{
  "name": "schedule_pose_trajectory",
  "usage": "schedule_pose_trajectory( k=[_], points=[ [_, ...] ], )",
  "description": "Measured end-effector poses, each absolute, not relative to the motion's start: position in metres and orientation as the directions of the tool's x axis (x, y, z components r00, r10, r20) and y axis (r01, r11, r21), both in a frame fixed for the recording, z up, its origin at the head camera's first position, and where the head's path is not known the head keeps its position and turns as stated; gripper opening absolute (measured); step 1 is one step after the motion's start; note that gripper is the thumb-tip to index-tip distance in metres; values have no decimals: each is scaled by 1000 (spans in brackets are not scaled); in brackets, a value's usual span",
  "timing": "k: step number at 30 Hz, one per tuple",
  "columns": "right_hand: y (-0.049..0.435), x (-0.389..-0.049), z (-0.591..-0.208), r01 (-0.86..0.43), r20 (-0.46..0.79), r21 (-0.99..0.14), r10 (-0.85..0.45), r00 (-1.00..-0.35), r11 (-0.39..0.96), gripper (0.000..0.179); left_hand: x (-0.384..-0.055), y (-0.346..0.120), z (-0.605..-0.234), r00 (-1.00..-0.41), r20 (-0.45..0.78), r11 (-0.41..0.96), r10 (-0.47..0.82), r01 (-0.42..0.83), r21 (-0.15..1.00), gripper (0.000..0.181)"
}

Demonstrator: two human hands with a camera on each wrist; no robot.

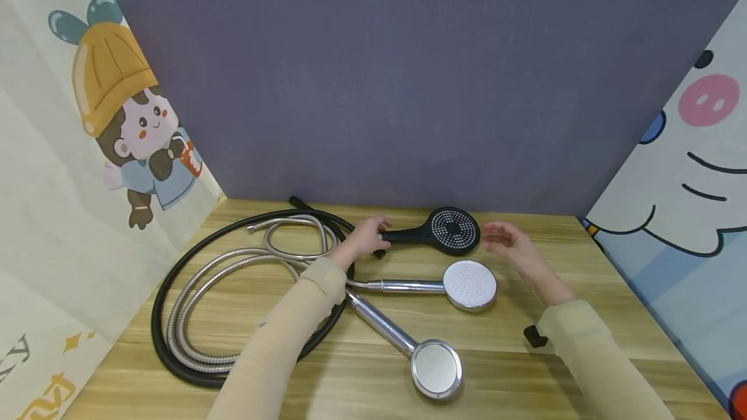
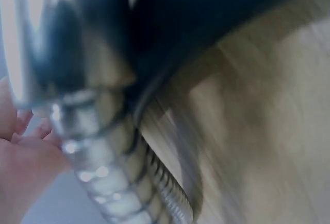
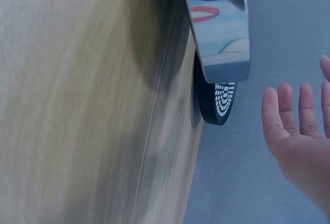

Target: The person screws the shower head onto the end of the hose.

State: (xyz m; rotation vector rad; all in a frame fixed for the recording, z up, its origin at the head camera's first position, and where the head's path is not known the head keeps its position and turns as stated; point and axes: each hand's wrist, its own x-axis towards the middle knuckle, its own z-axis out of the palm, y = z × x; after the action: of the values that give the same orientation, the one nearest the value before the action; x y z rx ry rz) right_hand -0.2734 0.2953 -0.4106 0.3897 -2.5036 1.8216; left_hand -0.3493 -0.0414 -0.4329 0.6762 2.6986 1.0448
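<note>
A black shower head (image 1: 454,231) with pale nozzles lies face up at the back of the wooden table. My left hand (image 1: 365,237) is at its handle end, with fingers and thumb spread on either side. To the right of its round face, my right hand (image 1: 512,246) hovers with parted fingers and nothing in it; the right wrist view shows this hand (image 3: 304,136) with an upturned palm. Nearer lie a chrome shower head with a white face (image 1: 469,285) and another with a silvery face (image 1: 436,369). A ribbed metal hose (image 2: 111,183) crosses the left wrist view up close.
Coiled on the left of the table (image 1: 502,368) are a black hose (image 1: 159,323) and silver metal hoses (image 1: 192,360), partly under the left sleeve. A dark grey panel (image 1: 373,83) stands behind. Printed cartoon sheets (image 1: 47,180) flank both sides. A small black block (image 1: 535,336) sits beside the right sleeve.
</note>
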Motion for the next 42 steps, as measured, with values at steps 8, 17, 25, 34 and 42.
schedule_pose_trajectory(
  k=[8, 17, 25, 34, 42],
  points=[
    [292, -269, -410, -206, 158, -928, -172, -972, 309, 44, -341, -39, -433, -888, -15, 613, 459, 305, 729, 41],
    [290, -260, -407, -201, 150, -920, -172, -974, 335, 46, -326, -30, -425, -910, -47, 549, 412, 207, 810, 38],
    [287, -254, -407, -195, 139, -918, -182, -974, 346, 44, -316, -20, -426, -909, -156, 393, 387, 9, 920, 42],
    [286, -250, -410, -241, 180, -914, -208, -962, 326, 40, -302, -6, -428, -882, -255, 219, 397, -179, 959, 36],
    [284, -248, -411, -234, 174, -924, -213, -961, 301, 42, -295, 1, -428, -860, -282, 187, 425, -221, 957, 43]
  ],
)
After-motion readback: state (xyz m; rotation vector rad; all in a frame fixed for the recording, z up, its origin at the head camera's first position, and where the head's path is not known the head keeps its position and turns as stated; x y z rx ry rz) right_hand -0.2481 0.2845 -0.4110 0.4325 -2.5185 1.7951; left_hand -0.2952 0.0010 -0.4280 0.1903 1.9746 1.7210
